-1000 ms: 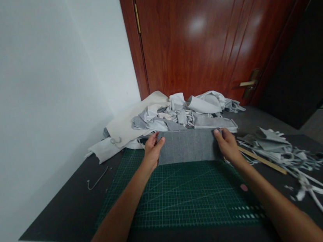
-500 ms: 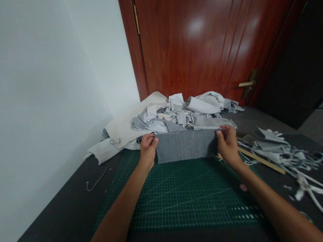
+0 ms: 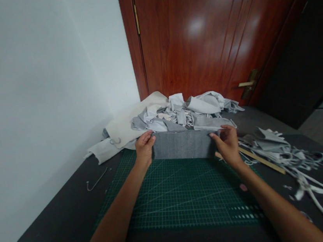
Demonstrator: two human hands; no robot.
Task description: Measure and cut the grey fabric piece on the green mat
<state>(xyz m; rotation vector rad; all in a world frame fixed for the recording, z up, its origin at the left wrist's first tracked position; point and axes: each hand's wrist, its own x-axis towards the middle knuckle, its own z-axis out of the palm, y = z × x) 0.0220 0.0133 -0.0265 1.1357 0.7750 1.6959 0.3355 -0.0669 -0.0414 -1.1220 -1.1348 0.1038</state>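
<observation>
A grey rectangular piece of fabric [image 3: 183,145] with faint vertical lines hangs stretched between my two hands over the far part of the green cutting mat [image 3: 185,196]. My left hand [image 3: 145,148] is closed on its upper left corner, thumb in front. At the upper right end, my right hand [image 3: 227,140] pinches the cloth between thumb and fingers. Behind the fabric lies a heap of grey and white cloth pieces [image 3: 175,113], partly hidden by it.
A wooden strip [image 3: 262,159] lies right of my right hand, beside grey scraps and white cords [image 3: 314,192]. On the dark table [image 3: 69,211] at left is a thin bent wire [image 3: 97,180]. A white wall [image 3: 43,92] and reddish-brown door [image 3: 183,36] stand behind.
My left hand and the fabric's left end have moved slightly left and up. The right thumb has shifted left on the cloth; its lower edge now slopes down to the right.
</observation>
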